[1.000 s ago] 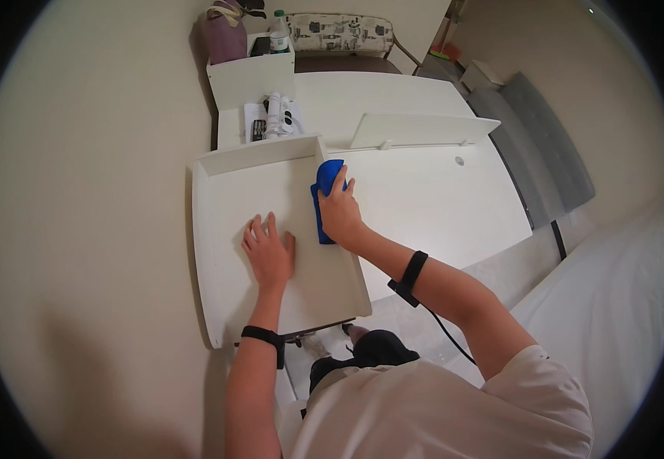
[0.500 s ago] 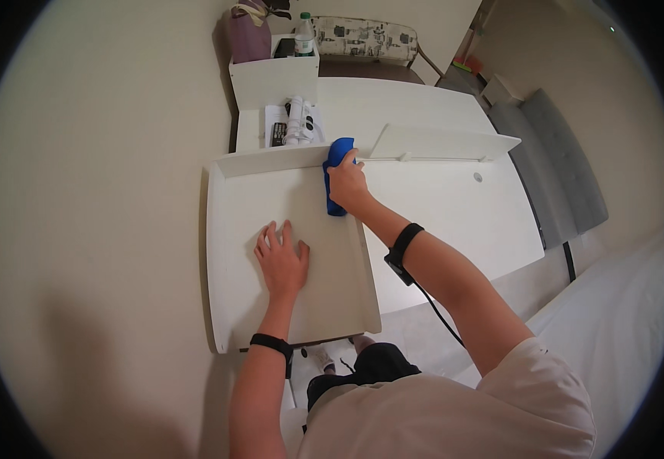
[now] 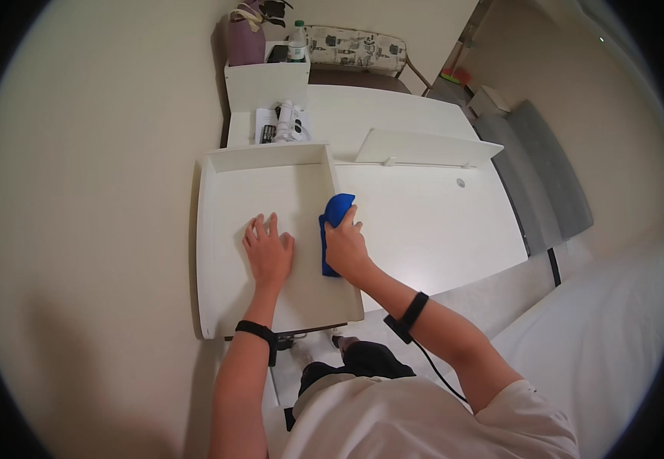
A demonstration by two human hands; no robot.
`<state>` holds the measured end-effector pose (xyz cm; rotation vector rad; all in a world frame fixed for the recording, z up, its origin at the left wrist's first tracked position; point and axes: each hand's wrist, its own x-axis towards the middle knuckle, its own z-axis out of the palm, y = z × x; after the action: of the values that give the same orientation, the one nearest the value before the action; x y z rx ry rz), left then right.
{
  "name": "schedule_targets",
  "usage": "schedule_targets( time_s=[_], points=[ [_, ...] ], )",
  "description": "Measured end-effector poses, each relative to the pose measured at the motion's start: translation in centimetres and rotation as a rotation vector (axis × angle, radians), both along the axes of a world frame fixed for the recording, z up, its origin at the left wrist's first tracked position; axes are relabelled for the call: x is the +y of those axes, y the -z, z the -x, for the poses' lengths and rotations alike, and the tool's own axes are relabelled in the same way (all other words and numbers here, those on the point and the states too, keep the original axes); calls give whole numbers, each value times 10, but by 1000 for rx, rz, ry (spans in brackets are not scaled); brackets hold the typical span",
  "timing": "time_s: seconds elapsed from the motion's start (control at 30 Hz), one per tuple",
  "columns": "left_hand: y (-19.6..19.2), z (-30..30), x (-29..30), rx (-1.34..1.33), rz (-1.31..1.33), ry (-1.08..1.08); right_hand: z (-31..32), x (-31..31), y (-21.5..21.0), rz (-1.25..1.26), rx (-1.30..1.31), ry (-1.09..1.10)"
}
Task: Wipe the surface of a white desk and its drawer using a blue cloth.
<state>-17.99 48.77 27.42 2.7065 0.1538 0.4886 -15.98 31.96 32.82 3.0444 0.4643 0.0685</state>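
A white shallow drawer-like tray with low raised walls lies in front of me. My left hand rests on its floor, fingers spread and holding nothing. At the tray's right wall, my right hand grips what looks like a folded blue cloth. The cloth is pressed along that wall, its upper end bulging out beyond my fingers and its lower end hanging inside the tray. My palm hides its middle.
Beyond the tray stretches a white desk with an upright white panel. Papers and a white cylindrical object lie at the back left, below a box bearing a bottle and a purple bag. A grey bench stands right.
My right hand has slid the blue cloth toward me along the tray's right wall, from the far corner to about its middle. My left hand stays flat on the tray floor.
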Motion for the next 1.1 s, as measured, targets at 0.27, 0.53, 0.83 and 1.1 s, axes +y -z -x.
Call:
schedule_targets(
  time_s=[0.27,0.53,0.83,1.1],
  points=[
    [-3,1,2,24,-16,4,-113,17,-1,86,-23,-45],
    [-6,-1,-4,28,-54,-20,-179,30,19,-22,70,53],
    [-2,-2,-3,17,-58,-31,-108,18,-16,-161,53,56],
    [-2,-1,-3,28,-39,-25,-165,-21,-67,-223,17,-858]
  ],
)
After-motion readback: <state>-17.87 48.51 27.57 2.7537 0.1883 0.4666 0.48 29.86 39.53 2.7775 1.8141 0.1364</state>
